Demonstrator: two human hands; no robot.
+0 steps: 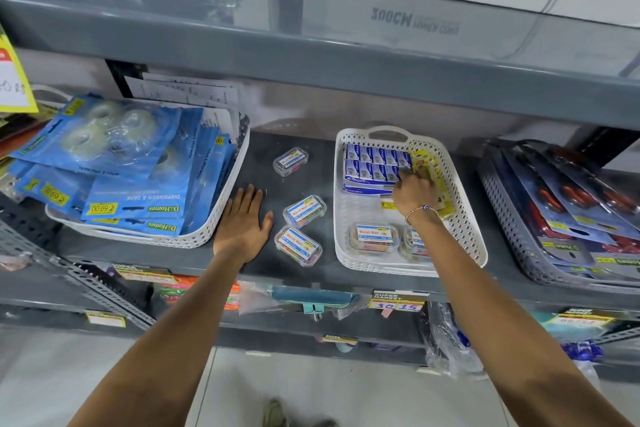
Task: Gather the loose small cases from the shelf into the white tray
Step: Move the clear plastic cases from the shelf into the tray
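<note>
- Done: two small cases (373, 236) inside white tray (464, 218).
- Left: three loose cases (304, 211) on shelf (263, 156).
- Left hand (244, 218) flat, released; right hand (414, 191) clenched, contents indiscernible.

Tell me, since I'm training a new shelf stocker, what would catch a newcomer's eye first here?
Probably the three small cases lying loose on the dark shelf: one at the back, two nearer the front, between the two white trays. The left hand rests flat beside them, while the right hand reaches into the white tray, where two more cases sit at the front.
</note>
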